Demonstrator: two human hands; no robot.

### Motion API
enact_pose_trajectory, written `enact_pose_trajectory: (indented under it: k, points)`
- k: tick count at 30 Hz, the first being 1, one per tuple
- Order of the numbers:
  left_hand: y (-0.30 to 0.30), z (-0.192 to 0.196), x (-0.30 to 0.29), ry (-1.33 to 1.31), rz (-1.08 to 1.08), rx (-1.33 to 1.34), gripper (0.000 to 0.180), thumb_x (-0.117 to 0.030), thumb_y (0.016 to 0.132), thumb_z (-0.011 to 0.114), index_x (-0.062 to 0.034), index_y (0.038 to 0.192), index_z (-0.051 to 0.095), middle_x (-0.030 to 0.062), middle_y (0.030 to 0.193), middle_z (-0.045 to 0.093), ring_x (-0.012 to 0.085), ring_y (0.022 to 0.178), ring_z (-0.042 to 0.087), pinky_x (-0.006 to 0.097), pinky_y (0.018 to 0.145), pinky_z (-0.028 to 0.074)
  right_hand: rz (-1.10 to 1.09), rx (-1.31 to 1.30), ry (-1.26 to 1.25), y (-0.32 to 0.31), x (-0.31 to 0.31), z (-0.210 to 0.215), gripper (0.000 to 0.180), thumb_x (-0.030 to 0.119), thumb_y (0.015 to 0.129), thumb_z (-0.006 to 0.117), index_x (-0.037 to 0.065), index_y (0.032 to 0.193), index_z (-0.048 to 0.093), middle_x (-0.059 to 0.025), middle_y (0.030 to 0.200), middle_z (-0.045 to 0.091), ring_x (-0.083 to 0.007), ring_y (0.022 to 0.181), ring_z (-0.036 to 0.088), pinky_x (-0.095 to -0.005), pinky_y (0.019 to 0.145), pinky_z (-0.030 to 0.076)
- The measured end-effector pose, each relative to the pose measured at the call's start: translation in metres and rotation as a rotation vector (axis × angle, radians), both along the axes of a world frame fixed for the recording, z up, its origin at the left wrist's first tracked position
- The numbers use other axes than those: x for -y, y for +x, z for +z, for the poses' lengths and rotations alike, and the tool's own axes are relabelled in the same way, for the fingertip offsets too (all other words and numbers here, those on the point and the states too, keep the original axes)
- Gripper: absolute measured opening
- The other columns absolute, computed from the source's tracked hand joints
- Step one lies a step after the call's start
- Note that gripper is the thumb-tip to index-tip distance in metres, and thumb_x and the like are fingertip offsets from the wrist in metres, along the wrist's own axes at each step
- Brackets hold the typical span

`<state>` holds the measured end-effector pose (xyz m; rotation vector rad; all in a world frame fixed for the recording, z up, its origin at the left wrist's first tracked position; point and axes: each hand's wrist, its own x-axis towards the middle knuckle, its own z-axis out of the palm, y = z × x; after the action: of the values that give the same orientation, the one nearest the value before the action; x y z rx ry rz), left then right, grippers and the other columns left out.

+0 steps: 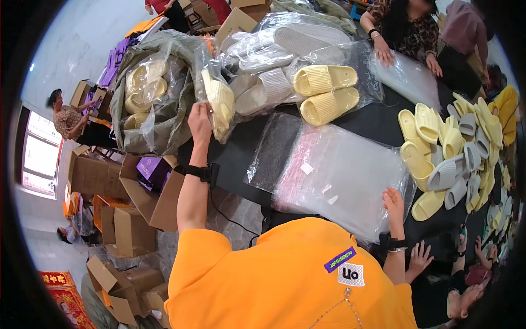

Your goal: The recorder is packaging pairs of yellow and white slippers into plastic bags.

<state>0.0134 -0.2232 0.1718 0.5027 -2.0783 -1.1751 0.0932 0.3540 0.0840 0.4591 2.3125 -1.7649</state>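
Note:
My left hand is closed on the edge of a clear plastic bag with a pair of yellow slippers in it, held up beside a big grey-green sack. Over the right edge of a stack of flat clear plastic bags, my right hand has its fingers apart and holds nothing. Beyond the stack, a bagged pair of yellow slippers lies on the black table. Grey slippers in clear bags lie next to it.
Loose yellow and grey slippers are heaped on the right. A co-worker rests both hands on more clear bags across the table; another person's hand is near my right forearm. Cardboard boxes stand on the left.

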Motion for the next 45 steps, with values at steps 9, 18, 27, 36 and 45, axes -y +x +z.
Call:
enact_pose_trajectory:
  k: [9,18,27,36,45]
  points:
    - [0.014,0.072,-0.103,0.661,-0.414,-0.368,0.018,-0.016,0.093,0.045,-0.0001,0.099,0.053,0.0065,0.094,0.059,0.0137,0.083,0.058,0.027,0.074,0.049,0.471,0.144,-0.258,-0.024,0.081,0.05,0.041,0.028,0.09,0.049,0.007,0.125,0.044,-0.0081,0.111,0.057,-0.0154,0.099,0.054,-0.028,0.079,0.042]
    - [0.077,0.03,-0.273,1.165,-0.902,0.036,0.016,-0.012,0.089,0.049,-0.0014,0.101,0.05,0.0099,0.104,0.056,0.0187,0.099,0.053,0.032,0.088,0.04,0.409,0.175,-1.01,-0.044,0.072,0.07,0.062,0.053,0.09,0.033,0.017,0.138,0.02,-0.0127,0.127,0.045,-0.0283,0.103,0.054,-0.0374,0.081,0.046]
    - [0.042,-0.029,-0.213,0.141,-0.789,0.256,0.014,-0.011,0.087,0.05,-0.0008,0.09,0.059,0.0052,0.087,0.059,0.0125,0.08,0.055,0.026,0.075,0.043,-0.057,0.282,-0.493,-0.024,-0.001,-0.029,0.067,0.032,0.087,0.051,0.009,0.14,0.016,-0.0102,0.125,0.043,-0.0243,0.1,0.051,-0.0389,0.074,0.045]
    - [-0.014,-0.105,-0.167,0.609,-0.476,0.666,0.033,-0.022,0.088,0.052,-0.0027,0.114,0.047,0.0068,0.088,0.056,0.011,0.071,0.052,0.025,0.059,0.041,-0.001,0.255,-0.318,-0.024,0.014,-0.032,0.049,0.027,0.087,0.053,0.007,0.127,0.035,-0.0074,0.103,0.057,-0.0142,0.084,0.055,-0.0314,0.067,0.045]
    - [0.015,-0.06,-0.173,1.193,-0.863,0.308,0.003,-0.01,0.088,0.052,-0.0083,0.089,0.054,0.0042,0.076,0.058,0.0132,0.062,0.053,0.025,0.055,0.043,-0.207,0.209,-0.309,-0.025,-0.006,-0.043,0.016,0.027,0.09,0.049,0.012,0.093,0.053,0.0005,0.086,0.058,-0.0118,0.078,0.057,-0.0272,0.061,0.045]
